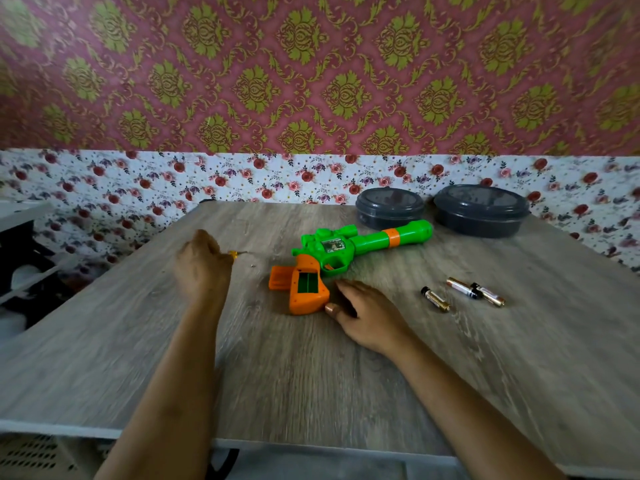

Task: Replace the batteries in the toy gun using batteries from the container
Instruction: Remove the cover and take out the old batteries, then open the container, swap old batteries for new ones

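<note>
Looking down on a toy gun [346, 247] laid on its side near the middle of a grey wood table [311, 393], green barrel pointing to the far right, orange grip toward the near edge. Showing an open battery compartment [306, 284] in the grip, green inside. Just left of the grip and touching it, an orange cover [278, 278].

Holding the left hand [202, 263] over the table, left of the gun and apart from it, fingers curled round the handle of a yellow screwdriver [235, 253], thin tip sticking out toward the gun; much blurred here. Resting the right hand [367, 313] on the table just right of the grip, fingers straight and loose, gripping nothing, thumb tip just beside the butt of the grip; touching or not, cannot tell. Hands well apart, with the grip between them.

Right of the right hand, three batteries [435, 298] lying loose on the table: one alone, two others end to end behind it. At the far edge, against the flowered wall, a smaller dark container [389, 207] just behind the barrel and a larger dark container [481, 209] beside it, lids on both.
</note>
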Demonstrator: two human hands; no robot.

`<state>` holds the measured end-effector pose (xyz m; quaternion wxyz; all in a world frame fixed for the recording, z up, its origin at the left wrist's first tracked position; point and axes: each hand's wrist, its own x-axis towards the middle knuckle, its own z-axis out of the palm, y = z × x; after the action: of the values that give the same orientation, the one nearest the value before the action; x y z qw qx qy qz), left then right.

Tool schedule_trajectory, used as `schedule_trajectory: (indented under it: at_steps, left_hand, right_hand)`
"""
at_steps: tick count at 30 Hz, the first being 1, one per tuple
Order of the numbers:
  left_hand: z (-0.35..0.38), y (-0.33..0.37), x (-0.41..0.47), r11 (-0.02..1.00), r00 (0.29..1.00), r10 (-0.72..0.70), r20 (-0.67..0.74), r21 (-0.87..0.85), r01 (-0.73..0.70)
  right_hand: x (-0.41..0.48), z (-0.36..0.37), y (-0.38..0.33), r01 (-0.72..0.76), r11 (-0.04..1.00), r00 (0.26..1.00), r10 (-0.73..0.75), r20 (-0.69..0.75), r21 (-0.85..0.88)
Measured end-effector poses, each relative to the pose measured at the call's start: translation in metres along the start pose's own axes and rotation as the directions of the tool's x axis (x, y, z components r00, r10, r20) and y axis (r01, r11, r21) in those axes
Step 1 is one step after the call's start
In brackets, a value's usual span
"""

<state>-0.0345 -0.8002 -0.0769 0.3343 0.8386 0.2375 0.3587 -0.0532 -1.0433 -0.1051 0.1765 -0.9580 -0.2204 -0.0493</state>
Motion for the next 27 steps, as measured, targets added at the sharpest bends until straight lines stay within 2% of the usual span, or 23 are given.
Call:
schedule_trajectory:
  at_steps: [3,5,7,14,20,24,27]
  left_hand:
    - [-0.011,-0.004,-0.008,0.967,0.993,-0.025,0.116,0.253,-0.006]
    - [-0.018,-0.005,-0.014,0.897,0.981,-0.050,0.185,0.440,-0.037]
    - [-0.021,-0.008,-0.020,0.850,0.973,-0.047,0.226,0.520,-0.080]
    - [-0.022,-0.017,-0.024,0.923,0.965,-0.057,0.257,0.383,-0.048]
    - [-0.023,-0.017,-0.022,0.943,0.967,-0.061,0.247,0.333,-0.026]
    - [-0.022,-0.012,-0.022,0.975,0.982,0.049,0.183,0.206,-0.087]
    - [-0.020,-0.001,-0.028,0.967,0.970,0.176,0.165,0.156,-0.202]
  right_hand:
    - [-0.001,0.000,-0.002,0.001,0.999,1.000,-0.001,0.008,-0.042]
    - [-0.001,0.000,-0.003,-0.001,0.999,1.000,0.002,0.011,-0.049]
    - [-0.003,-0.001,-0.004,-0.007,0.999,1.000,0.008,0.016,-0.048]
    - [-0.006,-0.004,-0.006,-0.015,0.998,1.000,0.016,0.011,-0.056]
    - [-0.008,-0.004,-0.005,-0.023,0.999,1.000,0.023,0.002,-0.043]
    - [-0.012,-0.007,0.000,-0.025,0.999,0.999,0.025,-0.020,0.046]
    - [-0.024,-0.017,0.009,-0.040,0.983,0.987,0.066,-0.145,0.179]
